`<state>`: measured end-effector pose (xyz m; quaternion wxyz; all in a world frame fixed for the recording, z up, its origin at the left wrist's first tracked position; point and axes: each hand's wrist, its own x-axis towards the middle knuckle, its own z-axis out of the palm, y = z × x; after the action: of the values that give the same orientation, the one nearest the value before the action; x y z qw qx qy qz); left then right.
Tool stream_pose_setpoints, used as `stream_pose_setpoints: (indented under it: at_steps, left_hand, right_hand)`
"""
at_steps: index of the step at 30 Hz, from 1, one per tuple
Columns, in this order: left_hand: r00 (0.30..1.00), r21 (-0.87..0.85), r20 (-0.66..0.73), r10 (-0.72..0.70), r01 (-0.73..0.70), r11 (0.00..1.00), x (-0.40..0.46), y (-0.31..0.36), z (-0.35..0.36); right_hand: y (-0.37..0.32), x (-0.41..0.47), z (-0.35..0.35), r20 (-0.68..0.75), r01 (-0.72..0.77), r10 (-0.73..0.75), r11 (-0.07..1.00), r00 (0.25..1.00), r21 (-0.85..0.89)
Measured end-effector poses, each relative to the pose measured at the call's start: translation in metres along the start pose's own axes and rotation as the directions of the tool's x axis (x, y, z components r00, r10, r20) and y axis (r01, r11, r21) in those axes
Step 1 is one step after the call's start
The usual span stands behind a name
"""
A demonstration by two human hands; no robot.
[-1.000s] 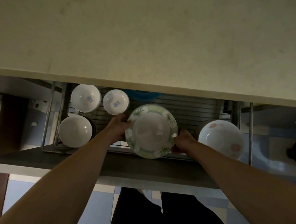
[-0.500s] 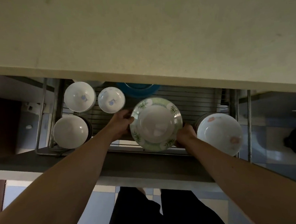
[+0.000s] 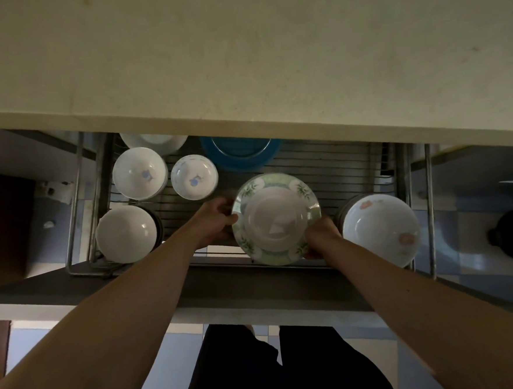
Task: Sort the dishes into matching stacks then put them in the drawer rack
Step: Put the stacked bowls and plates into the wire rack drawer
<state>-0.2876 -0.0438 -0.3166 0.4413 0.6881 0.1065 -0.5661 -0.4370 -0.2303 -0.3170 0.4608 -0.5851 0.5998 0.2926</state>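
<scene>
A green-rimmed floral plate point(image 3: 276, 219) hangs over the middle of the pulled-out wire drawer rack point(image 3: 332, 170). My left hand point(image 3: 216, 220) grips its left rim and my right hand point(image 3: 320, 235) grips its lower right rim. Whether more plates lie stacked under it I cannot tell. To the left in the rack sit a plain white bowl point(image 3: 126, 234), a white bowl with a blue motif point(image 3: 139, 173) and a smaller blue-patterned bowl point(image 3: 194, 176). A large bowl with pink flowers point(image 3: 380, 230) is at the right. A blue plate point(image 3: 241, 152) lies at the back.
The pale countertop point(image 3: 239, 58) overhangs the back of the rack and hides part of a white dish point(image 3: 154, 142). The dark drawer front point(image 3: 255, 285) runs along the near side. Blue and white floor tiles point(image 3: 158, 374) lie below, by my dark trousers.
Both hands have carried the green-rimmed plate a little to the right and slightly farther back over the rack. The view has shifted, revealing more of the blue plate.
</scene>
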Motion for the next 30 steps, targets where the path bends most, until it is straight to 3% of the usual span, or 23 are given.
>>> stream_pose_setpoints:
  at_steps: [12,18,21,25,30]
  left_hand:
    - [0.999,0.084,0.033,-0.003,0.001,0.997,-0.002,-0.010,-0.002]
    - [0.988,0.347,0.033,0.148,-0.151,0.926,-0.040,0.012,-0.012]
    - [0.972,0.347,0.030,0.231,-0.227,0.910,-0.073,0.029,-0.026]
    - [0.944,0.231,-0.067,0.324,-0.301,0.925,-0.129,0.057,-0.054]
    - [0.823,0.209,-0.198,0.533,-0.496,0.843,-0.201,0.107,-0.092]
  right_hand:
    - [-0.001,-0.023,-0.001,0.023,0.004,-0.006,0.996,1.000,0.090]
    - [-0.009,-0.064,-0.011,0.008,0.244,-0.244,0.970,0.970,0.015]
    - [-0.021,-0.096,-0.015,-0.027,0.346,-0.349,0.936,0.937,-0.070]
    - [-0.042,-0.148,-0.019,-0.027,0.445,-0.444,0.896,0.895,0.008]
    - [-0.088,-0.220,-0.027,-0.019,0.645,-0.647,0.757,0.762,0.109]
